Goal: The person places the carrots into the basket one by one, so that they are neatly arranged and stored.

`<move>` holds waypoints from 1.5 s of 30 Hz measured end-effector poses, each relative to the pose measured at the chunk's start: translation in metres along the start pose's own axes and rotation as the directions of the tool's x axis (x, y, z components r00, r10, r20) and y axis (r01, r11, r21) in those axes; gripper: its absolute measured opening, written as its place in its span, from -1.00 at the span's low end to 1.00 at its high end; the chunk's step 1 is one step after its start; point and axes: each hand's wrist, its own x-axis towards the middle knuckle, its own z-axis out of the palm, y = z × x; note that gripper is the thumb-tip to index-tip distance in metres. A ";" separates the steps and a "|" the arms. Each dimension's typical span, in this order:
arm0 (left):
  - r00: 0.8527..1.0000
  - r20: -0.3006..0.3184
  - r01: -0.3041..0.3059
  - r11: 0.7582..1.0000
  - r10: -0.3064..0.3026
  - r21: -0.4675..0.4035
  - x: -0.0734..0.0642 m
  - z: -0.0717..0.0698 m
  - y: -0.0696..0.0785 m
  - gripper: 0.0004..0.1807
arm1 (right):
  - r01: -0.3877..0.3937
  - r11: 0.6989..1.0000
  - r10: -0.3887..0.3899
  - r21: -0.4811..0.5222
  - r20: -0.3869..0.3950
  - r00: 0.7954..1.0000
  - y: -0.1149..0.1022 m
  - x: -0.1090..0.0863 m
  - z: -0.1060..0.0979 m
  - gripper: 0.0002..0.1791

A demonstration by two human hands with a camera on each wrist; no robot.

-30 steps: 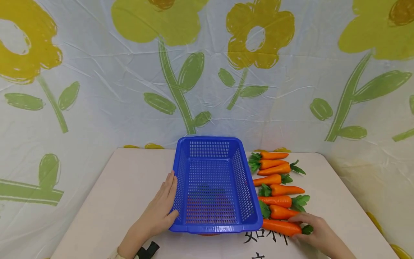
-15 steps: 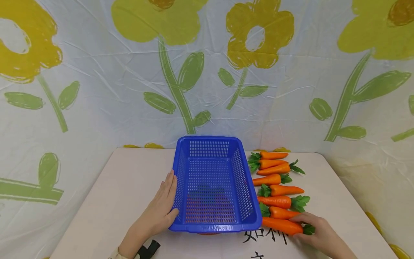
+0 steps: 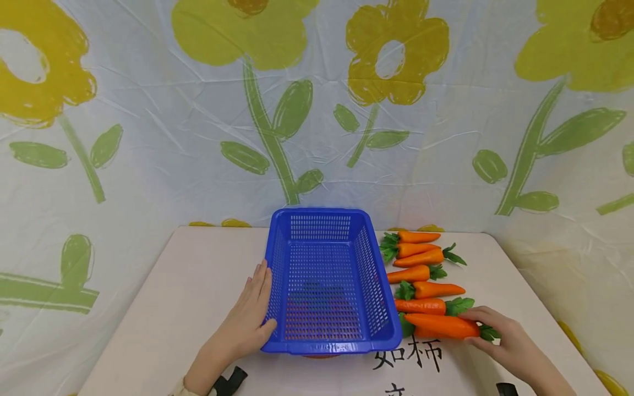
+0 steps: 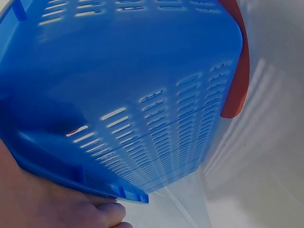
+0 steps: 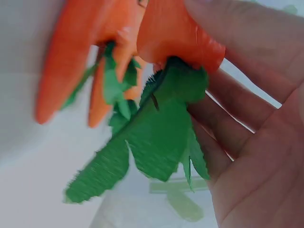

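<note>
A blue plastic basket (image 3: 331, 347) with slotted walls stands mid-table. My left hand (image 3: 242, 322) lies along its left side with fingers extended, fingertips at the rim; the left wrist view shows this hand (image 4: 61, 206) just under the basket's edge. On the right, my right hand (image 3: 507, 344) holds an orange carrot (image 3: 441, 325) between thumb and fingers at its leafy end. In the right wrist view its green leaves (image 5: 161, 133) hang below the thumb. The held carrot overlaps another carrot behind it, whose leaves (image 3: 406, 324) show beside the basket.
Several more carrots (image 3: 439, 290) lie in a row right of the basket, leaves pointing either way. A reddish thing (image 4: 237, 85) shows beneath the basket. Black characters (image 3: 425, 355) mark the table (image 3: 198, 286). A flower-printed cloth (image 3: 421, 165) hangs behind.
The right hand has lifted the front carrot and moved slightly right and away from the body, over its neighbour, uncovering characters on the table. The left hand and basket stay almost still.
</note>
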 end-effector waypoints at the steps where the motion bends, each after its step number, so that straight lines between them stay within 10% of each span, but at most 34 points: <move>1: 1.000 0.001 0.001 1.000 -0.001 0.000 0.000 0.000 0.000 0.04 | 0.004 1.000 -0.004 -0.015 -0.013 1.000 -0.001 0.002 -0.003 -0.42; 18: 1.000 0.002 0.012 1.000 -0.012 -0.005 -0.001 0.000 0.001 0.03 | 0.135 0.989 -0.144 -0.069 -0.153 0.978 -0.016 0.059 -0.033 -0.33; 23: 1.000 0.002 0.009 1.000 -0.009 -0.007 0.000 0.000 0.001 0.03 | 0.180 0.980 -0.192 -0.082 -0.177 0.965 -0.023 0.080 -0.038 -0.57; 29: 1.000 -0.010 0.004 1.000 -0.004 -0.006 -0.001 0.001 0.001 0.03 | 0.210 0.974 -0.222 -0.080 -0.194 0.955 -0.032 0.104 -0.042 -0.35; 45: 1.000 0.010 0.021 0.999 -0.020 -0.026 0.000 0.001 0.001 0.04 | 0.151 0.983 -0.173 -0.106 -0.246 0.954 -0.060 0.155 -0.043 -0.42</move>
